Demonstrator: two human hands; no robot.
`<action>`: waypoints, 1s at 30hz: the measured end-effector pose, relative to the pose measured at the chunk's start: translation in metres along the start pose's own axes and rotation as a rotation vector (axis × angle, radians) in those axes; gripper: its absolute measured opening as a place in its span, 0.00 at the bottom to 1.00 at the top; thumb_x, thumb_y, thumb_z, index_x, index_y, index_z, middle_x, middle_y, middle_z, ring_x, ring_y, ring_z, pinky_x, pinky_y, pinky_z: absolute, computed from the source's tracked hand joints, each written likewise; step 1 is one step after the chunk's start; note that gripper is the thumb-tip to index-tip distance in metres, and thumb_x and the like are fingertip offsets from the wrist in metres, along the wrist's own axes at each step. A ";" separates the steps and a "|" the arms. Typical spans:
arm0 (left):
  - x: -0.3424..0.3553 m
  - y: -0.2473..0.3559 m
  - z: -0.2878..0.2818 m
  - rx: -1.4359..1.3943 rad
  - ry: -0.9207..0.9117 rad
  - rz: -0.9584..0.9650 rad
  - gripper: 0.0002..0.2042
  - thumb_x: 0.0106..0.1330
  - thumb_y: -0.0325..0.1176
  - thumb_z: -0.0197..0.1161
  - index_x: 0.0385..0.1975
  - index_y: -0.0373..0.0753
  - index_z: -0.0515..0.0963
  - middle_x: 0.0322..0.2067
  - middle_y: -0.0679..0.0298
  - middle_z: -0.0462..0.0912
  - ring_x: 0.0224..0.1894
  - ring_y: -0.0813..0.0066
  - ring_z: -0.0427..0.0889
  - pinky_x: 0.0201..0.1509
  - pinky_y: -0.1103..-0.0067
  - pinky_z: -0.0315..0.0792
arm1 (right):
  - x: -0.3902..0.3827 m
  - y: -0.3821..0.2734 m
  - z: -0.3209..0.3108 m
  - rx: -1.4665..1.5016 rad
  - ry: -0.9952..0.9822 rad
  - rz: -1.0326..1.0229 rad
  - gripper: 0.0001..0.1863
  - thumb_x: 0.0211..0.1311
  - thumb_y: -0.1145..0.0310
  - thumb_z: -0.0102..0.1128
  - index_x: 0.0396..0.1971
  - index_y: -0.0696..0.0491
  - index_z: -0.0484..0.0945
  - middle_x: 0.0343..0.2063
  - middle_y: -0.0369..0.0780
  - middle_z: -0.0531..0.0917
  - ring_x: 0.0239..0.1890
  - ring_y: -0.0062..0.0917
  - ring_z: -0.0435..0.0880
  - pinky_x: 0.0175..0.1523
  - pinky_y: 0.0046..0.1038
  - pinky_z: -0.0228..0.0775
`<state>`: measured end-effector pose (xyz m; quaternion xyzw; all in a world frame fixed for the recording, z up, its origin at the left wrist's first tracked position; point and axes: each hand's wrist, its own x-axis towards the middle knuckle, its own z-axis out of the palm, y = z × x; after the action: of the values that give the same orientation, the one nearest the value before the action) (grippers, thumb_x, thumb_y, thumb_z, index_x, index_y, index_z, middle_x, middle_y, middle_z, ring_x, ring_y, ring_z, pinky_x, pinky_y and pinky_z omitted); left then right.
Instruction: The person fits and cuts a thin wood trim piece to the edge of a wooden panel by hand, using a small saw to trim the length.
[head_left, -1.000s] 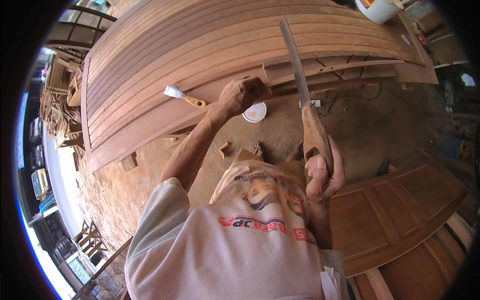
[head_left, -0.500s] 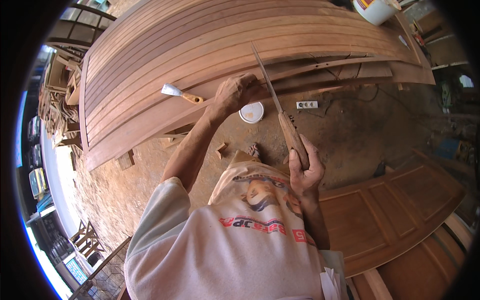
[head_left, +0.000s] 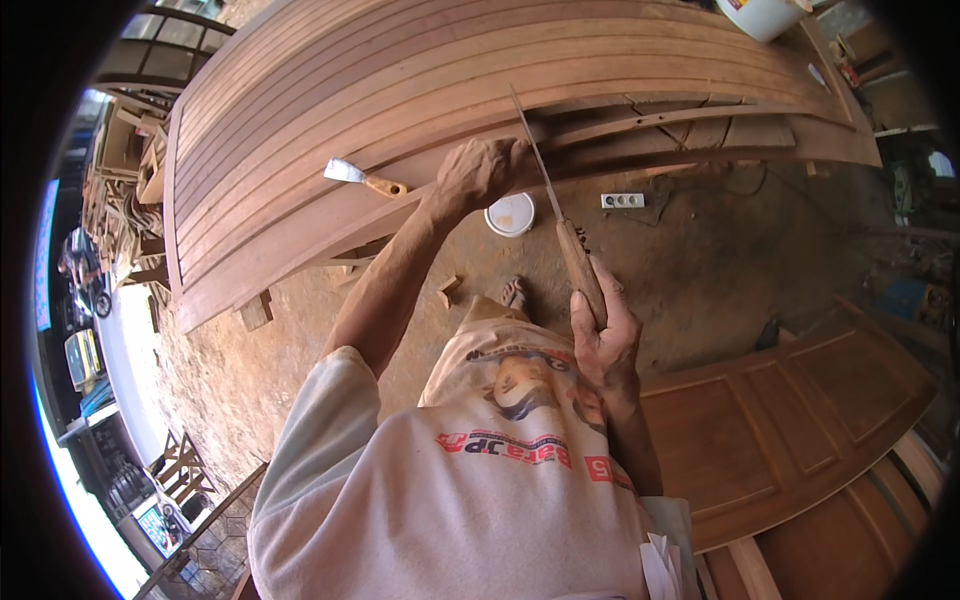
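slatted panel (head_left: 330,90); right grip (head_left: 608,338) clasps saw (head_left: 568,240), tip pointing away, long axis leaning left; left grip (head_left: 480,174) clenched on strip (head_left: 600,130).

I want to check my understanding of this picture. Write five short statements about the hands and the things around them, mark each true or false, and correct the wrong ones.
1. The right hand grips the wooden handle of a saw. True.
2. The scraper lies on the slatted wooden panel. True.
3. The left hand holds the scraper. False: it is apart from the scraper, beside the saw.
4. The power strip is on the panel. False: it lies on the floor.
5. The bucket at the upper right is white. True.
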<state>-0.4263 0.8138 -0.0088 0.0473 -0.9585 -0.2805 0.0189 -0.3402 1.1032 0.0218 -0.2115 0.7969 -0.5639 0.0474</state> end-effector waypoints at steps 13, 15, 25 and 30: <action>0.002 0.000 0.000 0.007 -0.041 -0.084 0.21 0.82 0.49 0.46 0.42 0.39 0.81 0.33 0.41 0.84 0.41 0.34 0.81 0.44 0.50 0.73 | 0.009 -0.021 -0.008 -0.168 -0.011 -0.122 0.25 0.70 0.73 0.64 0.64 0.67 0.75 0.39 0.56 0.90 0.39 0.46 0.93 0.47 0.37 0.85; 0.001 0.002 0.001 0.000 -0.042 -0.085 0.21 0.83 0.49 0.46 0.42 0.40 0.80 0.33 0.41 0.84 0.42 0.34 0.81 0.45 0.51 0.73 | 0.011 -0.019 -0.008 -0.149 -0.009 -0.092 0.25 0.70 0.73 0.64 0.64 0.66 0.75 0.40 0.56 0.89 0.40 0.45 0.93 0.48 0.37 0.84; 0.000 0.006 -0.002 -0.023 -0.049 -0.093 0.22 0.83 0.51 0.44 0.41 0.41 0.81 0.33 0.42 0.84 0.41 0.34 0.81 0.45 0.50 0.73 | 0.020 -0.019 -0.005 -0.113 0.015 -0.049 0.23 0.72 0.72 0.64 0.63 0.65 0.76 0.44 0.56 0.89 0.46 0.45 0.92 0.50 0.37 0.83; 0.000 0.004 -0.001 -0.019 -0.052 -0.097 0.21 0.83 0.50 0.45 0.41 0.41 0.80 0.32 0.42 0.84 0.40 0.34 0.81 0.43 0.50 0.73 | 0.038 -0.023 0.004 -0.063 -0.005 0.054 0.22 0.72 0.73 0.64 0.62 0.64 0.77 0.45 0.56 0.89 0.47 0.43 0.93 0.50 0.36 0.83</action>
<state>-0.4266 0.8165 -0.0054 0.0865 -0.9526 -0.2911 -0.0191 -0.3669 1.0787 0.0474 -0.1928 0.8195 -0.5366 0.0579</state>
